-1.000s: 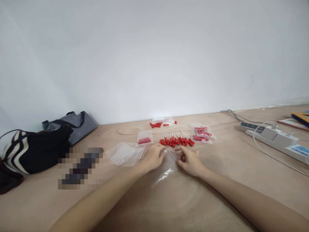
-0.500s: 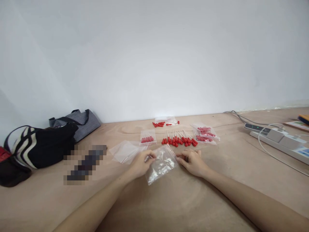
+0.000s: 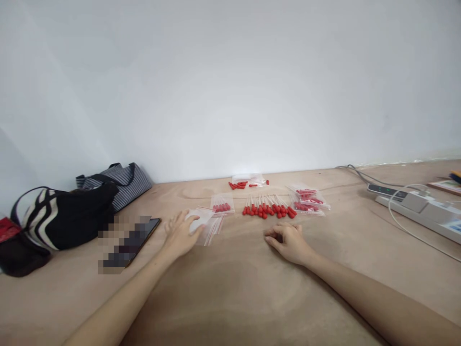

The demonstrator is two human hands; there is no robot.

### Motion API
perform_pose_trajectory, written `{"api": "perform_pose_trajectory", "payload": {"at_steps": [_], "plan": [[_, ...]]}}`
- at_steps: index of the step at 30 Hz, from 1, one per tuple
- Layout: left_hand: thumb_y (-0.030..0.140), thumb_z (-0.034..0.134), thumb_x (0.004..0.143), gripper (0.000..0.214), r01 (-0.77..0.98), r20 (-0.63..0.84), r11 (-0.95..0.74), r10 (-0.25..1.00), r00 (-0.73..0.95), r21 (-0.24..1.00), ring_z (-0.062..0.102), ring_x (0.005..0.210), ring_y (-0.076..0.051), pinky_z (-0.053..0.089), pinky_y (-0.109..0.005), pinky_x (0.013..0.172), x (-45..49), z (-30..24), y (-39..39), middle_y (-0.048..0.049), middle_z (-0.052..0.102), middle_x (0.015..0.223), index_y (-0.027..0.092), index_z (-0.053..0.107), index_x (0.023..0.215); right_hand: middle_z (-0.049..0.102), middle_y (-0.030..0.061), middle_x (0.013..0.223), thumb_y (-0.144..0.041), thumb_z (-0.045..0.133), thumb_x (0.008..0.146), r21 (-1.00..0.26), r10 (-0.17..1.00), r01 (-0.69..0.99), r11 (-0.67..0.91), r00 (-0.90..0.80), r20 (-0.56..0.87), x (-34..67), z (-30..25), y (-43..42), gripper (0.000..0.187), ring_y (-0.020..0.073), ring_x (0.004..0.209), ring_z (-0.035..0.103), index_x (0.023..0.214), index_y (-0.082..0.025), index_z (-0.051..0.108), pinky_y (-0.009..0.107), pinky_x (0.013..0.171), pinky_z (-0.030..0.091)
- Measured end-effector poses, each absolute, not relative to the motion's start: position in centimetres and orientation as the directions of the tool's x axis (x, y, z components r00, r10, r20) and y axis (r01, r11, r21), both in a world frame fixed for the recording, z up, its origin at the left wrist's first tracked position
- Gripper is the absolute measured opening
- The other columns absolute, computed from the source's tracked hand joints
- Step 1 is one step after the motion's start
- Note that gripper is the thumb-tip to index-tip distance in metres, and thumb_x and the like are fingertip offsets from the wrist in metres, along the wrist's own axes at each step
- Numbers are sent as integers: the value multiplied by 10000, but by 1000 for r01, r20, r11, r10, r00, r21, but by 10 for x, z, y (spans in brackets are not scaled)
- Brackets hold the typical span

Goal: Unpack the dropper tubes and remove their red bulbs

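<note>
My left hand (image 3: 182, 233) is open, fingers spread over a fanned stack of clear zip bags (image 3: 211, 229) and touching its left side. On the wood tabletop, my right hand (image 3: 288, 242) rests with its fingers curled together and nothing visible in them. Just beyond it lies a row of white sticks with red heads (image 3: 268, 210), heads toward me. Left of that row is a zip bag with several red-headed sticks (image 3: 222, 207) inside. Filled zip bags of red pieces (image 3: 309, 202) are piled to the right of the row.
Near the wall lie loose red pieces (image 3: 237, 185) beside a clear bag (image 3: 248, 179). A phone (image 3: 144, 240), partly pixelated, lies to the left, with a black bag (image 3: 82, 218) and a striped bag (image 3: 131, 180) behind. A power strip (image 3: 421, 211) with cables stands at the right.
My left hand has moved left from the middle to the bag stack, and its fingers have spread. The clear bag between my hands no longer shows there. My right hand stays in place.
</note>
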State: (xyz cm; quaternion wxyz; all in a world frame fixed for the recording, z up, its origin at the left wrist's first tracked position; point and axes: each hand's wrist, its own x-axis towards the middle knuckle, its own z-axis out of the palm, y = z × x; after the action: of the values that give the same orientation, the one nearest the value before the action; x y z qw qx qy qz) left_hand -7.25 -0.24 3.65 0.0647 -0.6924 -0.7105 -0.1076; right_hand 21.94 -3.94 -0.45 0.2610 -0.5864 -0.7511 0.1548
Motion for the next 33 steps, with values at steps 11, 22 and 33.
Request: {"api": "perform_pose_trajectory", "payload": {"at_steps": [11, 22, 33], "plan": [[487, 221, 821, 535, 975, 26, 220, 975, -221, 26, 235, 1222, -433, 218, -624, 871, -44, 13, 22, -206, 292, 1346, 191, 397, 1232, 633, 24, 842, -340, 475, 755, -553, 966, 795, 250, -164, 200, 220, -3, -41, 191, 186, 833, 523, 798, -242, 634, 382, 787, 237], [488, 450, 728, 588, 997, 223, -77, 971, 81, -29, 157, 1282, -325, 82, -542, 995, -45, 22, 45, -137, 302, 1363, 213, 389, 1244, 626, 17, 857, -319, 494, 741, -546, 966, 801, 246, -161, 200, 220, -3, -41, 171, 174, 827, 527, 809, -244, 631, 361, 772, 247], [311, 464, 839, 248, 957, 23, -290, 957, 290, -8, 527, 971, -181, 418, -353, 849, -21, 31, 113, -71, 555, 1077, 185, 543, 1038, 631, 25, 852, -333, 478, 750, -553, 967, 795, 249, -175, 185, 220, 0, -43, 180, 187, 850, 525, 791, -240, 626, 373, 775, 240]]}}
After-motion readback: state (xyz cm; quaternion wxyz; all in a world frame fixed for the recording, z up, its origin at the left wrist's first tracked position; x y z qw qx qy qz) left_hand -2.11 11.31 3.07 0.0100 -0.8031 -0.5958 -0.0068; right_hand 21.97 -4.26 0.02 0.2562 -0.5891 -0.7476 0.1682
